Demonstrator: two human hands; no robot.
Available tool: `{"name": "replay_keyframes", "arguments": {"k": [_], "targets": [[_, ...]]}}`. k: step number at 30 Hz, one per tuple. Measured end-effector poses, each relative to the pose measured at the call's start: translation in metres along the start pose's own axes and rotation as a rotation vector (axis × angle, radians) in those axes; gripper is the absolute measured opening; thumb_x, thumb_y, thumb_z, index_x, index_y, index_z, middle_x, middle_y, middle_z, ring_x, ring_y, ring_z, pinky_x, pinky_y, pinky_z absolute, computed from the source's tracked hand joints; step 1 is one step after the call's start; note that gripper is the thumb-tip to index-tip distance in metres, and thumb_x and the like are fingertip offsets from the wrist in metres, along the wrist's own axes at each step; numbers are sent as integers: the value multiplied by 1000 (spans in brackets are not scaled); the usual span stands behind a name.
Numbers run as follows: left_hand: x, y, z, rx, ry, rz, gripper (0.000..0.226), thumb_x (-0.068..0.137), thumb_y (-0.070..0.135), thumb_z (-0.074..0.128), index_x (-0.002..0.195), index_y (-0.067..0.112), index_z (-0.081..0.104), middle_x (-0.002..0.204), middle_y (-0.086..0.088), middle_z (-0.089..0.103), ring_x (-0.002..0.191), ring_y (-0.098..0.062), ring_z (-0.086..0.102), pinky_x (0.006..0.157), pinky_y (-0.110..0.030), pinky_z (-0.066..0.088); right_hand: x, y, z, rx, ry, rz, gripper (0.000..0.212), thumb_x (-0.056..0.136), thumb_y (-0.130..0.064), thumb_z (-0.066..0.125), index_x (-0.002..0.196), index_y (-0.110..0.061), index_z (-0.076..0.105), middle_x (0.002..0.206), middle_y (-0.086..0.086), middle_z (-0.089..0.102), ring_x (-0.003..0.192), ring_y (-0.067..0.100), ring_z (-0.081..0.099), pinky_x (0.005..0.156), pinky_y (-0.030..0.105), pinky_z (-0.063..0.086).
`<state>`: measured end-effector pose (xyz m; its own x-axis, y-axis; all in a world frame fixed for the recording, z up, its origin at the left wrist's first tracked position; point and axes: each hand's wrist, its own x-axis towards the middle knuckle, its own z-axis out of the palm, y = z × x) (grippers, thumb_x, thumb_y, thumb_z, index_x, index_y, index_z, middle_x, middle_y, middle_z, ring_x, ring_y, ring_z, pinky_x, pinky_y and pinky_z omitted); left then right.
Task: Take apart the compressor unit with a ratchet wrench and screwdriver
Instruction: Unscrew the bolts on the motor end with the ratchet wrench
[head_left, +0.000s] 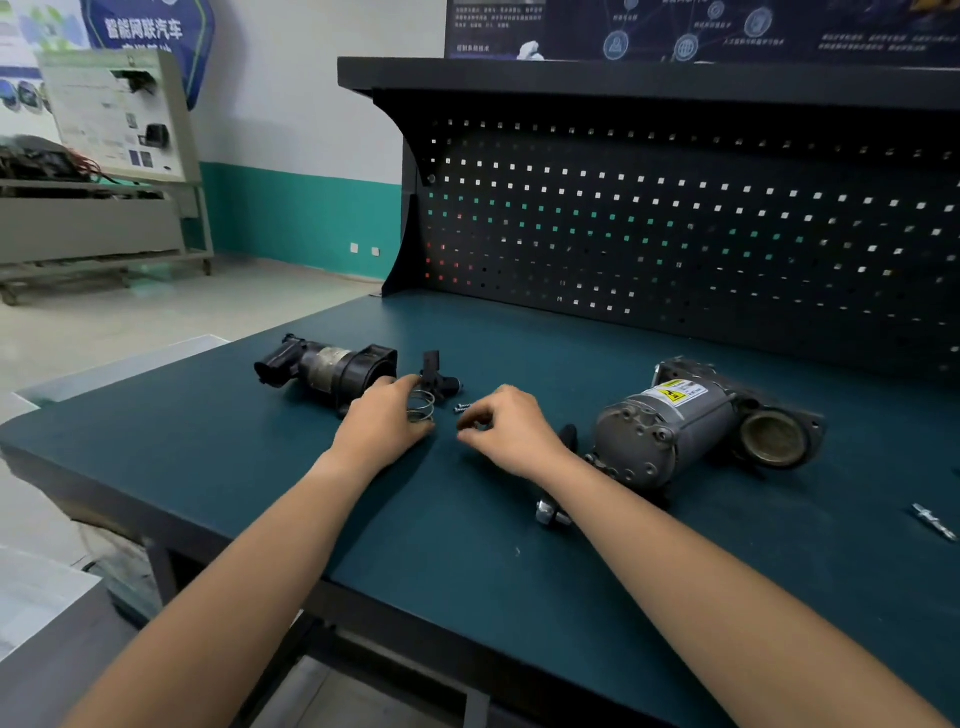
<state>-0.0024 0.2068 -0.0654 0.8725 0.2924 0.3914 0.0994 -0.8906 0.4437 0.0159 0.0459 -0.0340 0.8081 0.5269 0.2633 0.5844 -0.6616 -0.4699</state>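
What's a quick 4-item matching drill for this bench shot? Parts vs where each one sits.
Things:
1 spring
2 grey compressor body
3 black housing
4 loose screw

Places:
A right side of the bench, yellow label on it
B pinched in the left hand
C on the bench between the left hand and right hand
D leftmost part, lying on its side

Pairs: 1-B, 2-A, 3-D, 4-C

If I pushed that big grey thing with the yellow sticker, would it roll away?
Probably not far. The grey compressor body is round and lies on its side, so it might rock, but its boxy end would likely stop it. It looks like thick metal, so probably heavy to lift.
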Motion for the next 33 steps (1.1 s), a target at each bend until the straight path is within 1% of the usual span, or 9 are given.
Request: {"name": "replay_keyframes", "arguments": {"k": [5,9,13,19,22,26,28,31,33], "targets": [[-8,-2,-10,-191,226,17,42,80,15,67,121,10,59,119,-10,60,107,-24,56,90,-29,39,9,-12,10,-2,-94,12,23,82,-7,63,103,-9,71,107,10,68,105,22,60,90,28,47],[-8,0,-9,-247,251,8,33,81,13,65,113,6,64,112,-10,64,104,-23,59,87,-24,39,15,-20,26,-59,-80,62,21,86,-11,58,105,-8,68,114,15,63,106,30,57,85,32,48],[-4,-5,-7,-248,164,-5,26,83,13,64,108,6,66,109,-10,63,97,-21,58,85,-23,41,15,-26,31,-124,-72,97,21,89,-11,50,104,-6,64,109,16,62,102,34,56,77,32,41],[-5,-5,-7,-221,143,23,24,83,9,64,106,3,66,110,-13,60,95,-25,58,88,-31,44,-1,-31,17,-51,-158,59,32,90,-11,45,118,-12,61,118,12,61,112,30,52,94,38,44],[-6,-4,-10,-231,209,39,22,85,3,60,105,0,66,110,-17,60,89,-28,59,86,-32,45,-21,-30,-10,30,-168,7,33,89,-18,51,121,-19,62,123,6,61,114,24,53,94,33,46],[-15,9,-16,-264,326,126,16,83,-2,61,98,-2,66,104,-18,60,72,-23,55,77,-27,42,-59,-7,-53,-61,-68,-59,34,88,-28,55,120,-21,62,128,-2,60,121,17,51,99,28,40],[-22,24,-14,-264,278,215,11,83,0,63,94,-2,66,97,-16,61,72,-23,57,74,-23,40,-71,15,-72,-193,68,-38,36,90,-29,54,123,-18,60,132,0,56,124,17,47,102,26,34],[-35,53,-1,-213,17,368,15,86,11,63,99,4,66,98,-8,61,82,-20,60,77,-22,43,-83,31,-81,-367,214,-52,40,93,-25,50,130,-10,52,141,6,44,132,18,35,108,25,21],[-41,71,6,-176,-103,460,21,88,19,62,106,8,64,106,-6,59,90,-17,60,78,-20,42,-87,31,-75,-490,330,-140,38,90,-24,56,124,-9,57,137,10,48,129,23,39,105,35,29]]}}
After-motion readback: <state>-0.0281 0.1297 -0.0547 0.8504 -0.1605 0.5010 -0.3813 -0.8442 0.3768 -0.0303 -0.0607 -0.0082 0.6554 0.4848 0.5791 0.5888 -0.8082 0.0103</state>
